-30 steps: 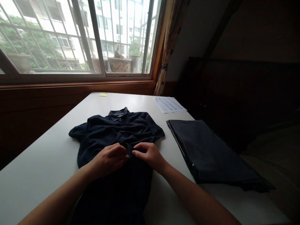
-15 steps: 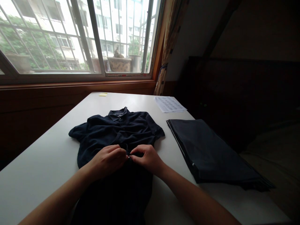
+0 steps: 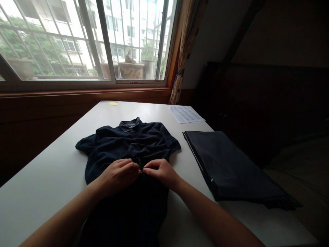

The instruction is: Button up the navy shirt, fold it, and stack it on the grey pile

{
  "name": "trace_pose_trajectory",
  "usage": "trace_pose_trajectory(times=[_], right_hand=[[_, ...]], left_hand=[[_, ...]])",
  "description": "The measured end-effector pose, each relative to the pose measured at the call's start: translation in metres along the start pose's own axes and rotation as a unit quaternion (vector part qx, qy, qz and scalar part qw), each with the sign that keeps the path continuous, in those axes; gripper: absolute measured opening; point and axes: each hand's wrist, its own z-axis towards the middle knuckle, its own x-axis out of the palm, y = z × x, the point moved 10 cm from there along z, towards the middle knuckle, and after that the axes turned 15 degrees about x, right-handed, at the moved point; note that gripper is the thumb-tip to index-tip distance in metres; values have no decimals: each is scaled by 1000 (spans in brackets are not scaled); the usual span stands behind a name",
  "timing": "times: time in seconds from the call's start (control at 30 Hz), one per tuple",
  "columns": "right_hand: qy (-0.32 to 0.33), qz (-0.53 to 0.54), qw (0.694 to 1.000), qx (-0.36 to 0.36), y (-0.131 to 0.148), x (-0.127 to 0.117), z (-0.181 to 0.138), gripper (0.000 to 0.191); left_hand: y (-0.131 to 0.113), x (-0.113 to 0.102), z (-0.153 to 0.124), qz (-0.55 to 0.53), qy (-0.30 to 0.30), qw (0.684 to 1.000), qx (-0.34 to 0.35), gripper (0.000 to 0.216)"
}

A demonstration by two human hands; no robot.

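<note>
White table (image 3: pixel 46 181), lit by one barred window (image 3: pixel 106 41) beyond its far edge; one patterned curtain (image 3: pixel 189 44) hung tied at the window's right, and the room on that side lay in deep shadow. Counted on the table: one dark short-sleeved shirt (image 3: pixel 128 135), one flat stack of folded dark cloth (image 3: pixel 231 164), one small yellow note (image 3: pixel 113 103), and printed paper (image 3: pixel 185 114) (how many sheets, I could not tell). The shirt lay before me, collar toward the window. My left hand (image 3: pixel 122 174), fingers curled, gripped the cloth of its front; my right hand (image 3: pixel 161 172) pinched the same spot between thumb and forefinger. The stack lay apart, right of the shirt; the paper lay beyond it, the note near the far left corner. My two hands hid part of the shirt's front.
</note>
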Motion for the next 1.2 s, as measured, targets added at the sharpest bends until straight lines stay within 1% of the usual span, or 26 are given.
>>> trace_pose_trajectory(times=[0.17,0.27,0.4,0.53,0.63,0.73,0.87,1.03,1.2], right_hand=[[5,3,1000,3,-4,1,1,28],[5,-4,1000,4,-3,1,1,27],[16,-6,1000,-9,1,3,-1,27],[26,-1,1000,-10,-1,4,0,39],[28,5,1000,4,-5,5,2,45],[26,3,1000,0,-6,4,2,40],[31,2,999,-10,-5,5,2,35],[27,-7,999,-19,-4,5,2,34],[25,-13,1000,-12,-3,6,0,33]], left_hand=[[2,2,-3,9,-3,1000,-2,10],[3,4,-1,13,11,1000,-9,7],[-2,4,6,42,28,999,18,5],[-8,1,9,74,31,995,54,6],[-5,2,7,60,37,996,51,9],[-2,7,6,49,55,996,42,9],[3,10,6,33,60,997,21,11],[6,12,4,30,64,997,7,14],[8,19,1,27,90,996,-3,14]])
